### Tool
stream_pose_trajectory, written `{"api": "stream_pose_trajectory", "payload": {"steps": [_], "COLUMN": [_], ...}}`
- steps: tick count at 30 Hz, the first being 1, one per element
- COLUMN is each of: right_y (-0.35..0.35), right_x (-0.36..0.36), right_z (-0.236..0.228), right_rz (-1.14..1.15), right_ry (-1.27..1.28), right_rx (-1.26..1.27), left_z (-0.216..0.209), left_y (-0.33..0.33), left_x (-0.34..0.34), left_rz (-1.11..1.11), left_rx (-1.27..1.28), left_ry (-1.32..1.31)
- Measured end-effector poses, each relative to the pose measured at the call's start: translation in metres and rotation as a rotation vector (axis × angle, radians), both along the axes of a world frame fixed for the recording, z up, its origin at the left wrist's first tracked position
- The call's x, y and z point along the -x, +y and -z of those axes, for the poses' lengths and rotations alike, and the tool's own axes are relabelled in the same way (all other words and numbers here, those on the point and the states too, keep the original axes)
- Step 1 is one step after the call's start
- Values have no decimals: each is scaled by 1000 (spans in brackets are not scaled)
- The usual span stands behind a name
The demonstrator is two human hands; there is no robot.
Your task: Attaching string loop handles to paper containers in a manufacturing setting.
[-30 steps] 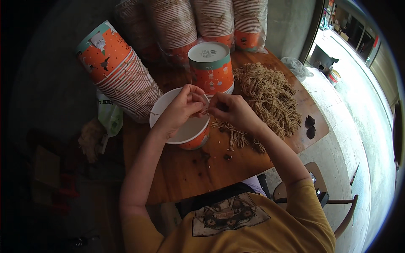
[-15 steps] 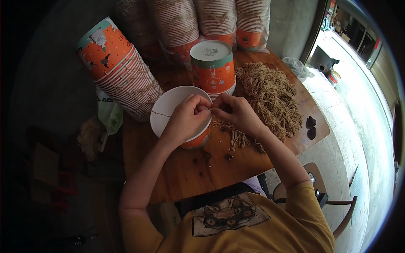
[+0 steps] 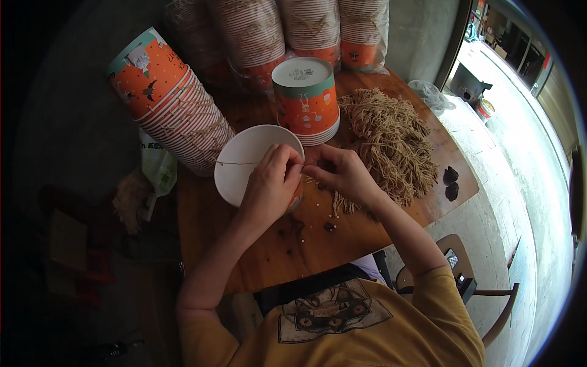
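Over the right rim of an open white-lined paper bucket [image 3: 235,182], my two hands meet with fingertips nearly touching. A thin brown cord [image 3: 237,163] runs from the bucket's left rim across its mouth to my left hand [image 3: 273,181], which is pinched on it. My right hand [image 3: 345,174] is also closed in a pinch, thumb against forefinger, at the same spot; what lies between its fingertips is too small to make out. To the right lies a heap of tan cords [image 3: 394,147], with loose ends trailing toward my right wrist.
Upside-down orange paper buckets [image 3: 306,107] are stacked behind my hands. A tall stack [image 3: 171,104] leans at the left. Bagged bucket stacks [image 3: 247,37] line the wall. Small white beads [image 3: 302,240] and dark bits dot the wooden table [image 3: 263,260]; two dark pieces [image 3: 451,183] lie near its right edge.
Both hands shift slightly, and my left hand turns a little more upright. The cord across the bucket now looks straighter and reaches the rim more visibly. The whole view drifts slightly.
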State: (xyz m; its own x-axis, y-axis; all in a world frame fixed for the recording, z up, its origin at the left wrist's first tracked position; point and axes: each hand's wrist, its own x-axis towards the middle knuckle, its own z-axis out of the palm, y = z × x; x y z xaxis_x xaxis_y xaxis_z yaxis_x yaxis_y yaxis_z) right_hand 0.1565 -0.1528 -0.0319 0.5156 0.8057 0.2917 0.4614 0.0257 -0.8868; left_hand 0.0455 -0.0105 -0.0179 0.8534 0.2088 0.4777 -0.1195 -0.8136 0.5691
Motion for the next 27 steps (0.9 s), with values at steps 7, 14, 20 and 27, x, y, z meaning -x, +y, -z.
{"api": "stream_pose_trajectory", "payload": {"steps": [7,14,20,27], "right_y": [1,6,8,5], "right_x": [-3,-3,-2,5], "right_z": [14,22,28,18], "right_rz": [-28,-52,-30,-4], "right_ry": [89,274,251,160], "right_rx": [-60,-100,-130,-108], "left_z": [-7,-4,0,-6], "left_y": [5,12,9,6], "left_x": [-6,-12,-7,-7], "left_rz": [112,168,208,168], "left_rx": [294,551,599,440], "left_ry": [63,104,110,118]}}
